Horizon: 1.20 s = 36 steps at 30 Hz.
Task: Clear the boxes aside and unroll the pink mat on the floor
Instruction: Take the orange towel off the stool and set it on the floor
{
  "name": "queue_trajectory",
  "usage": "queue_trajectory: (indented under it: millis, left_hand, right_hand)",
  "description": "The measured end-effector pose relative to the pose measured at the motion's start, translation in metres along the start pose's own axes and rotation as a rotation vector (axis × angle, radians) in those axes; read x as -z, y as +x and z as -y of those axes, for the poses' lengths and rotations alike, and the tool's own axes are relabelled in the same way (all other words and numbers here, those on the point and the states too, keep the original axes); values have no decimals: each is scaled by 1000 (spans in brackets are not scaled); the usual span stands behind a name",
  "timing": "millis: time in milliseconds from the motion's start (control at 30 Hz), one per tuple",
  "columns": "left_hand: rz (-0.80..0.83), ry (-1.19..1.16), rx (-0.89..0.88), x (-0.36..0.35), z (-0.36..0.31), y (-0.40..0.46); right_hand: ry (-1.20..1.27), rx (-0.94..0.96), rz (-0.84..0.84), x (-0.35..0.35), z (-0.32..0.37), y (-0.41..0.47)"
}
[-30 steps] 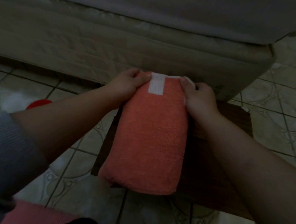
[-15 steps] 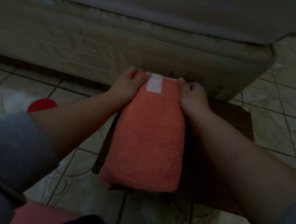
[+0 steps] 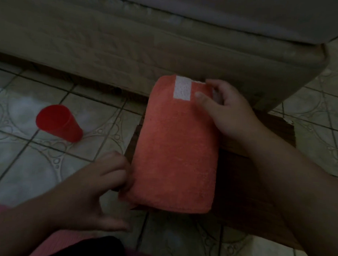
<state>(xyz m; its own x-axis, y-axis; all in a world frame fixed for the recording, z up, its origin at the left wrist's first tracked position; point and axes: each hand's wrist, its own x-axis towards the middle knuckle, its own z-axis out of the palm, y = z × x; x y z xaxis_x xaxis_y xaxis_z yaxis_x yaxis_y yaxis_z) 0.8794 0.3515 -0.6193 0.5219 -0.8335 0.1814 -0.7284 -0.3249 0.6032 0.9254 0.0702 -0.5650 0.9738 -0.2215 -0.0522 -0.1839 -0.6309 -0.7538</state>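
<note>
While right hand [image 3: 228, 112] pinches the mat's [image 3: 177, 147] far end by the white tag [image 3: 182, 90], left hand [image 3: 97, 186] sits loose-fingered at the near left edge, gripping nothing. Mat lies folded on a dark board [image 3: 248, 178] by the bed [image 3: 167, 41]. Risk: one-handed pull drags it sideways into the cup [image 3: 59, 123].

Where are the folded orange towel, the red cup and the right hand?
folded orange towel [image 3: 176, 153]: head view, middle of its top face.
red cup [image 3: 59, 123]: head view, its side wall.
right hand [image 3: 229, 112]: head view, back of hand.
</note>
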Motion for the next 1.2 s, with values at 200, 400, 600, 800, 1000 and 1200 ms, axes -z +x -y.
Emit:
queue_trajectory:
  millis: [200, 400, 600, 800, 1000, 1200]
  left_hand:
    - [-108, 191, -52, -23, -10, -1]
    - [-252, 201, 78, -33, -4, -2]
    - [-277, -67, 50, -20, -7, -5]
    - [-494, -350, 486, 4, -9, 43]
    - [-248, -458, 668, 7, -12, 90]
    - [-145, -764, 920, 13, -10, 89]
  right_hand:
    - [86, -27, -60, -19, -17, 13]
    - [121, -47, -185, -27, -24, 1]
    - [108, -49, -156, -20, -17, -6]
    - [329, -257, -126, -28, -10, -40]
    - [394, -324, -50, -47, -2, -78]
    - [618, -419, 1, -31, -7, -77]
